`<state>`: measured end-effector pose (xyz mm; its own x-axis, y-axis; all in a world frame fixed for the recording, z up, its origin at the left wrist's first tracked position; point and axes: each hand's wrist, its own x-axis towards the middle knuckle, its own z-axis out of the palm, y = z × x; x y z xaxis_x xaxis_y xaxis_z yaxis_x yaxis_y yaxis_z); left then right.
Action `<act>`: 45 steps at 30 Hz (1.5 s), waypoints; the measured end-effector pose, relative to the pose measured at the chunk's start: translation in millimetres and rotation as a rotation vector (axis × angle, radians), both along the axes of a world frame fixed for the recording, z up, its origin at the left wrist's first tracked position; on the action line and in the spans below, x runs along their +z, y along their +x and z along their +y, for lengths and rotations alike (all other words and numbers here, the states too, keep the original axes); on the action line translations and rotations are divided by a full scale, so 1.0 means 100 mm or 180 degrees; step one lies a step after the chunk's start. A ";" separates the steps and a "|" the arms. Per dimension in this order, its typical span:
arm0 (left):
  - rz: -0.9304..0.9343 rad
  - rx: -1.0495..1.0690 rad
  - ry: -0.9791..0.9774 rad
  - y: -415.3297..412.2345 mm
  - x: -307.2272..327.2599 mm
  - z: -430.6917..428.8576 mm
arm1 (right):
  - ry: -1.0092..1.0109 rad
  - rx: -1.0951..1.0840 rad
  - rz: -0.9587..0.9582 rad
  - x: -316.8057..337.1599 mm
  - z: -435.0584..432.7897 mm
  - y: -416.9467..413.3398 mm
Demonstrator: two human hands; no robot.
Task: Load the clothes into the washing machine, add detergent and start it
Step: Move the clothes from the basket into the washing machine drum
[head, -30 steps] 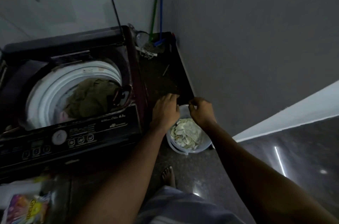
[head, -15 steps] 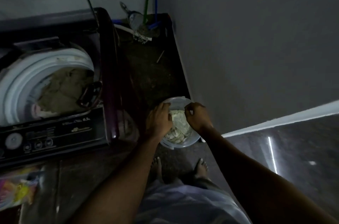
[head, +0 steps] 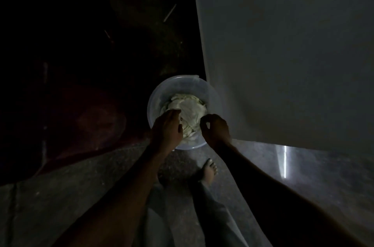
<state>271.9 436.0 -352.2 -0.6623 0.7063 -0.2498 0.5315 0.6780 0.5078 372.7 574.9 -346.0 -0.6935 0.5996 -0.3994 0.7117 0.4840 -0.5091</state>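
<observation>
We see both forearms reaching from the bottom of the frame up to the centre, where a pale plastic bucket (head: 182,79) stands on the dark floor (head: 60,206), just beside the grey wall (head: 283,44). The light clothes (head: 188,107) lie bunched inside it. Our left hand (head: 167,132) hangs over the lower-left rim, its fingers nearly straight and resting on the cloth. Our right hand (head: 215,132) sits at the lower-right rim, fingers curled, thumb near forefinger; we cannot tell whether they pinch fabric. A bare foot (head: 208,171) stands below the bucket.
</observation>
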 end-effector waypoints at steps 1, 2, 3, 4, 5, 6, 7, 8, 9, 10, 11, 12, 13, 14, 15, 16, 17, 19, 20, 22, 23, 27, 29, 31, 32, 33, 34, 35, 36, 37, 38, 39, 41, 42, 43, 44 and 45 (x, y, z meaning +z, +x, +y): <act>-0.0006 -0.0009 0.0031 0.01 -0.23 0.01 | -0.0029 -0.0007 -0.0040 -0.25 0.01 0.01; 0.0013 -0.0011 0.0046 0.01 -0.47 0.02 | -0.0058 -0.0001 -0.0086 -0.50 0.01 0.01; 0.0026 -0.0010 0.0033 0.01 -0.70 0.03 | -0.0083 -0.0015 -0.0122 -0.75 0.03 0.01; 0.0029 -0.0024 -0.0007 0.00 -0.91 0.04 | -0.0113 -0.0060 -0.0143 -0.98 0.04 0.01; 0.0038 -0.0025 -0.0033 -0.01 -1.11 0.06 | -0.0127 -0.0084 -0.0149 -1.19 0.05 -0.01; 0.0053 -0.0022 -0.0050 -0.04 -1.30 0.07 | -0.0128 -0.0057 -0.0144 -1.41 0.06 -0.04; 0.0083 -0.0054 -0.0105 -0.07 -1.49 0.08 | -0.0120 -0.0017 -0.0135 -1.61 0.07 -0.08; 0.0109 -0.0112 -0.0211 -0.11 -1.68 0.11 | -0.0108 0.0020 -0.0130 -1.81 0.09 -0.13; 0.0123 -0.0148 -0.0320 -0.16 -1.85 0.12 | -0.0089 0.0072 -0.0142 -2.01 0.10 -0.19; 0.0119 -0.0142 -0.0404 -0.22 -2.00 0.14 | -0.0072 0.0153 -0.0172 -2.20 0.12 -0.25; 0.0096 -0.0106 -0.0460 -0.28 -2.15 0.16 | -0.0074 0.0255 -0.0237 -2.39 0.14 -0.33; 0.0055 -0.0063 -0.0487 -0.33 -2.25 0.18 | -0.0113 0.0347 -0.0343 -2.54 0.16 -0.40; 0.0007 -0.0030 -0.0498 -0.37 -2.38 0.20 | -0.0178 0.0429 -0.0477 -2.71 0.17 -0.47; -0.0017 -0.0036 -0.0538 -0.41 -2.49 0.20 | -0.0246 0.0506 -0.0629 -2.87 0.18 -0.54; -0.0020 -0.0083 -0.0614 -0.44 -2.59 0.20 | -0.0281 0.0597 -0.0780 -3.00 0.18 -0.59; -0.0028 -0.0147 -0.0713 -0.46 -2.70 0.18 | -0.0262 0.0705 -0.0910 -3.14 0.17 -0.64; -0.0105 -0.0161 -0.0752 -0.49 -2.80 0.15 | -0.0183 0.0833 -0.1026 -3.25 0.15 -0.68; -0.0442 -0.0098 -0.0743 -0.54 -2.94 0.12 | 0.0175 0.1171 -0.1244 -3.42 0.10 -0.72; -0.0592 -0.0067 -0.0737 -0.55 -2.98 0.12 | 0.0404 0.1321 -0.1330 -3.47 0.09 -0.72; -0.0741 0.0037 -0.0664 -0.57 -3.01 0.14 | 0.0684 0.1396 -0.1434 -3.54 0.10 -0.72; -0.0789 0.0118 -0.0592 -0.56 -3.01 0.16 | 0.0695 0.1361 -0.1460 -3.57 0.11 -0.71; -0.0911 0.0308 -0.0524 -0.57 -3.03 0.17 | 0.0447 0.1199 -0.1507 -3.63 0.15 -0.69; -0.0964 0.0379 -0.0556 -0.58 -3.04 0.17 | 0.0513 0.1215 -0.1414 -3.62 0.16 -0.70; -0.0942 0.0538 -0.0527 -0.58 -2.99 0.18 | 0.0304 0.0864 -0.1128 -3.54 0.18 -0.72; -0.0939 0.0642 -0.0454 -0.56 -2.93 0.17 | 0.0165 0.0573 -0.0920 -3.46 0.19 -0.73; -0.0946 0.0723 -0.0348 -0.54 -2.87 0.17 | 0.0093 0.0320 -0.0675 -3.37 0.21 -0.73; -0.0971 0.0750 -0.0241 -0.53 -2.78 0.16 | 0.0040 0.0124 -0.0444 -3.25 0.24 -0.74; -0.1004 0.0736 -0.0156 -0.50 -2.68 0.14 | -0.0008 -0.0002 -0.0243 -3.11 0.26 -0.74; -0.1039 0.0718 -0.0082 -0.47 -2.56 0.12 | -0.0049 -0.0093 -0.0046 -2.95 0.27 -0.73; -0.1042 0.0703 -0.0027 -0.43 -2.42 0.10 | -0.0102 -0.0215 0.0202 -2.78 0.26 -0.72; -0.1004 0.0682 0.0016 -0.40 -2.29 0.07 | -0.0192 -0.0423 0.0498 -2.60 0.25 -0.69; -0.0933 0.0669 0.0033 -0.36 -2.15 0.06 | -0.0311 -0.0701 0.0803 -2.41 0.24 -0.64; -0.0845 0.0677 0.0074 -0.30 -1.85 0.03 | -0.0684 -0.1266 0.1271 -1.97 0.20 -0.54; -0.0912 0.0685 0.0114 -0.27 -1.70 0.03 | -0.0919 -0.1445 0.1425 -1.75 0.17 -0.50; -0.1024 0.0684 0.0163 -0.26 -1.54 0.03 | -0.1116 -0.1532 0.1538 -1.53 0.14 -0.47; -0.1134 0.0674 0.0228 -0.24 -1.38 0.03 | -0.1245 -0.1569 0.1611 -1.30 0.12 -0.44; -0.1228 0.0653 0.0283 -0.21 -1.21 0.03 | -0.1328 -0.1599 0.1653 -1.07 0.09 -0.41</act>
